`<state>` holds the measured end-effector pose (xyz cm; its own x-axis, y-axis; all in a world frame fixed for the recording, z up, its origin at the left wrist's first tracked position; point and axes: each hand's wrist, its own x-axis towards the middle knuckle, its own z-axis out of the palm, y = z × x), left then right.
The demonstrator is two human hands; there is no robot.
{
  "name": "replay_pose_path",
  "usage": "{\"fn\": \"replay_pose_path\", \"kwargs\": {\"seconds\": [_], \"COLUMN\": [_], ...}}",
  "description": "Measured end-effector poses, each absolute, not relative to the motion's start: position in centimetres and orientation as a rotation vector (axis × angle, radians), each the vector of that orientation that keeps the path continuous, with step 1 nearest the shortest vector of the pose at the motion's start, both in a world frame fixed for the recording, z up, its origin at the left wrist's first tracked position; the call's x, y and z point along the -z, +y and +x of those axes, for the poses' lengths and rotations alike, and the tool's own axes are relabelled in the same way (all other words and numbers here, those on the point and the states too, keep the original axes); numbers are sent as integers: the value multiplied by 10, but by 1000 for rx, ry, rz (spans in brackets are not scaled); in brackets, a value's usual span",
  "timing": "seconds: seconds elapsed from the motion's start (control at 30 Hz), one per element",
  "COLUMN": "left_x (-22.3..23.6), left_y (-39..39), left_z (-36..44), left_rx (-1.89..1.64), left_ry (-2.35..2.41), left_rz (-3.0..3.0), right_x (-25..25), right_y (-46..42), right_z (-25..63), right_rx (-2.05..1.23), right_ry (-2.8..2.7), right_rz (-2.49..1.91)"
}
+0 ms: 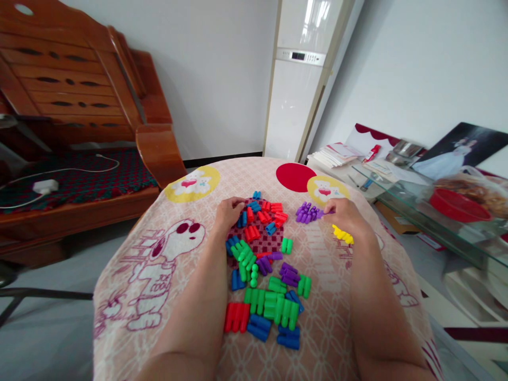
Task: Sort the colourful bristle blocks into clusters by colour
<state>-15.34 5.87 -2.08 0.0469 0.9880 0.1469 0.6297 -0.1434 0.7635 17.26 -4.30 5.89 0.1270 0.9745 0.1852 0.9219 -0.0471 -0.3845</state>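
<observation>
My left hand (229, 212) is at the far left edge of the loose pile, its fingers curled together beside a blue plastic block (243, 218); what they hold, if anything, is hidden. At the right, my right hand (342, 212) pinches a purple plastic block (320, 214) at the end of a purple cluster (307, 212). A yellow block (343, 234) lies just below that wrist. Between my arms are scattered ribbed, finger-shaped blocks: red blocks (252, 233), green blocks (288, 312), blue blocks (259, 327) and purple blocks (289, 275).
The round table wears a pink patterned tablecloth (317, 328). A wooden bench (79, 95) stands at the left, a tall white cabinet unit (296, 100) behind. To the right, a glass shelf (436, 211) holds a red bowl (460, 205) and a bag; papers (335, 154) lie beyond.
</observation>
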Motion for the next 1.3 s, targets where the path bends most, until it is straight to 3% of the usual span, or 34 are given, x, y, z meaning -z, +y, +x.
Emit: {"fn": "replay_pose_path", "kwargs": {"seconds": [0.17, 0.67, 0.87, 1.03, 1.13, 1.3], "left_x": [20, 21, 23, 22, 22, 23], "left_y": [59, 59, 60, 59, 59, 61], "left_z": [-154, -153, -154, -154, -153, -154], "left_rx": [-916, -925, -934, -931, -933, -959], "left_ry": [1639, 1606, 1600, 1614, 1624, 1602], "left_rz": [1833, 1824, 1813, 1810, 1813, 1804], "right_x": [-47, -34, -61, -87, -77, -56], "right_y": [-39, -30, -41, -63, -76, -88], "right_z": [157, 153, 145, 105, 68, 26], "right_rx": [31, -5, 21, -151, -315, -286], "right_ry": [-1979, -1859, -1892, -2175, -2543, -2841], "right_rz": [-2315, -2307, -2309, -1986, -1760, -1650]}}
